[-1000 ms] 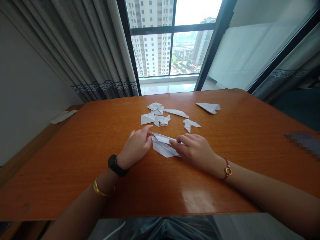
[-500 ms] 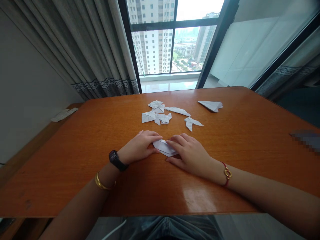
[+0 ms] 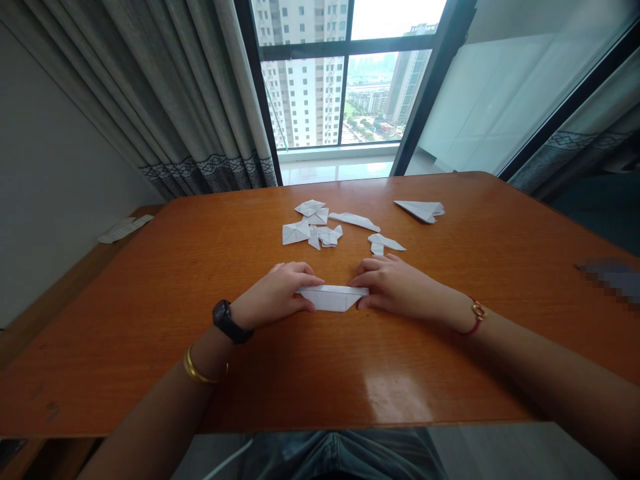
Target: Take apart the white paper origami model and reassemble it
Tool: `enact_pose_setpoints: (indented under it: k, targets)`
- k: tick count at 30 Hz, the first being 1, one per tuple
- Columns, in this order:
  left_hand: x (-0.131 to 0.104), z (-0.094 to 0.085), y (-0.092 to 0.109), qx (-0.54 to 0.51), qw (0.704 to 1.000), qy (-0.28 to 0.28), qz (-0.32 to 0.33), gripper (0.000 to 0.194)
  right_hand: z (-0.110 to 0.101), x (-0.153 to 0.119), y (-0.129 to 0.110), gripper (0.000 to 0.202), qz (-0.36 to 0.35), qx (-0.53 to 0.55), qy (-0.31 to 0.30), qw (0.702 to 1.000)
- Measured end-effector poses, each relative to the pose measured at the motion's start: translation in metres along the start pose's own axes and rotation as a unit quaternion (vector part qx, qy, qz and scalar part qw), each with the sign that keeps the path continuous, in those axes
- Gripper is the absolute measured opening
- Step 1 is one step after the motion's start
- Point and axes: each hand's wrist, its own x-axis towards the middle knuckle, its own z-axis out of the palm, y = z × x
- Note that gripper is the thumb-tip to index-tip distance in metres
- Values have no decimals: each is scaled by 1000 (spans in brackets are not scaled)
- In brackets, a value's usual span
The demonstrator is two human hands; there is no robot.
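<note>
A white folded paper (image 3: 332,299) lies low over the table between my hands, its long edge running left to right. My left hand (image 3: 278,291) pinches its left end, thumb in front and fingers behind. At the right end, my right hand (image 3: 395,287) pinches the pointed corner between thumb and fingers. The paper has a narrow band along its far edge and slanted ends; its underside is hidden. Just beyond my right hand lies a folded paper piece (image 3: 387,241) with a pointed tip, partly covered by my fingers.
Several folded paper pieces (image 3: 296,233) lie in a group past my hands, with a long folded strip (image 3: 356,220) beside them. A paper plane (image 3: 423,210) rests at the back right of the wooden table (image 3: 150,320). A blurred dark object (image 3: 613,277) sits at the right edge.
My right hand has moved right and away from me, from on top of the paper to its right end. The paper now lies straighter and shows more of its face.
</note>
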Motion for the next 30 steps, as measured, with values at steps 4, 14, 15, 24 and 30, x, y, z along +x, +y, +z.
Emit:
enact_pose_setpoints:
  k: [4, 14, 15, 24, 30]
  targets:
    - [-1, -1, 1, 0, 1000, 1, 2, 40, -7, 26, 34, 29, 98, 61, 93, 989]
    - [-3, -1, 8, 28, 999, -19, -19, 41, -3, 105, 129, 42, 376, 24, 162, 912]
    - [-3, -1, 9, 33, 999, -14, -26, 43, -3, 105, 128, 45, 381, 29, 167, 909]
    - [-2, -11, 20, 92, 962, 256, -39, 69, 1, 45, 14, 13, 19, 52, 313, 948]
    - [-8, -28, 27, 139, 986, 86, 43, 15, 35, 9, -27, 15, -88, 54, 284, 953]
